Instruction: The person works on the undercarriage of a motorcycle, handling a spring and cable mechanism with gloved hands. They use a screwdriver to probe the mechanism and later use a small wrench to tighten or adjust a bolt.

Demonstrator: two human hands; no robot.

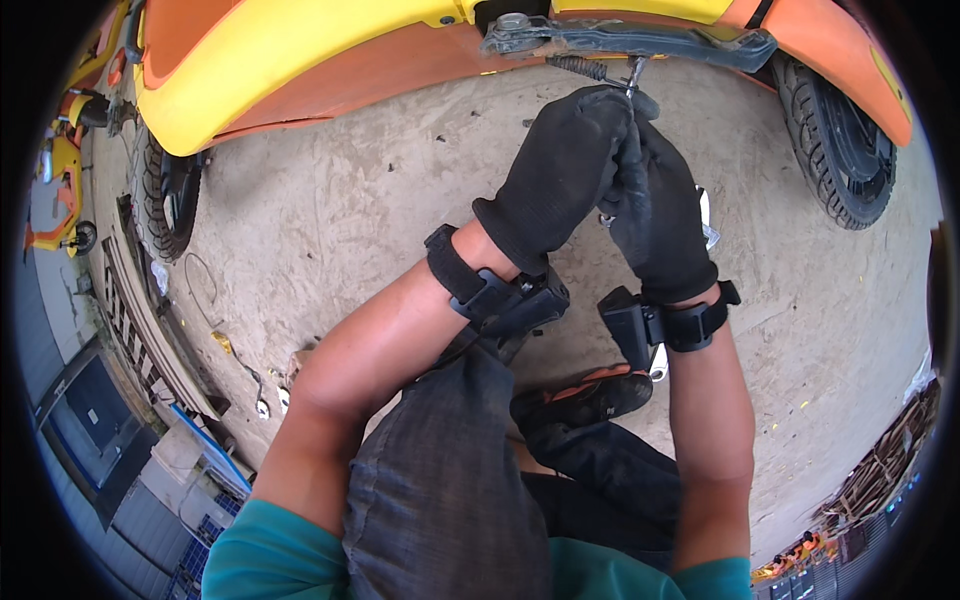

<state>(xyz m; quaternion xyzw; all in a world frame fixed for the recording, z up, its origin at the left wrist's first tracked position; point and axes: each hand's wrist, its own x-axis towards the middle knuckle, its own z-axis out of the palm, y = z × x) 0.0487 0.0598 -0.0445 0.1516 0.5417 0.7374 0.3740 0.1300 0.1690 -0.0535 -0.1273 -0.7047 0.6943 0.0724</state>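
Observation:
Both my hands wear black gloves and meet just below the black metal side stand (645, 43) of a yellow and orange two-wheeler (330, 60). My left hand (559, 172) and my right hand (660, 206) are closed together around a slim shiny metal rod (634, 79). Its upper end reaches the underside of the stand; its lower part is hidden in the gloves. A dark coil spring (577, 67) runs beside it, its hooked end close to my fingertips. Under the gloves, a small metal end (606, 220) peeks out, mostly covered.
Tyres stand at left (161, 202) and right (836, 150). On the concrete floor (315, 202) lie small dark screws (391, 167) and a shiny ring-ended metal tool (659, 363) beside my shoe (585, 397). Wooden slats (154, 307) lie far left; more yellow vehicles (64, 195) are beyond.

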